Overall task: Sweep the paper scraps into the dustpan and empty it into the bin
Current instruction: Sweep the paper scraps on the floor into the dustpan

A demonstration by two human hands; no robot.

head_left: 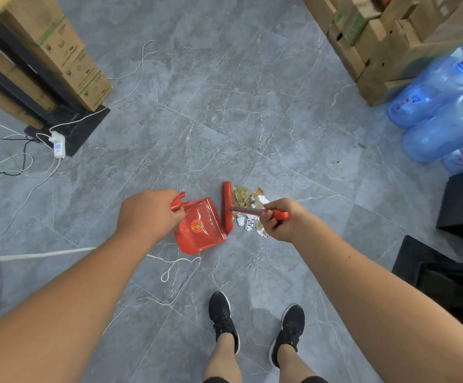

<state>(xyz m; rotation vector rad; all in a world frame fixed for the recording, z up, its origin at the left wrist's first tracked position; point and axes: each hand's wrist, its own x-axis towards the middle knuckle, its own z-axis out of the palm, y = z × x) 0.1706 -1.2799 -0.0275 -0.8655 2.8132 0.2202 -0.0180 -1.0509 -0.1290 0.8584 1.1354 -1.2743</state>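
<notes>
Red dustpan (201, 229) gripped by left hand (147, 212) — right hand (281, 219) clasps brush (227, 207) (scraps (248, 205) apparently behind); cord (180, 265) near.

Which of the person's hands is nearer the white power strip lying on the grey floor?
Left. The left hand, gripping the red plastic dustpan, lies closer to the white power strip; the right hand, holding the red brush, is farther away.
</notes>
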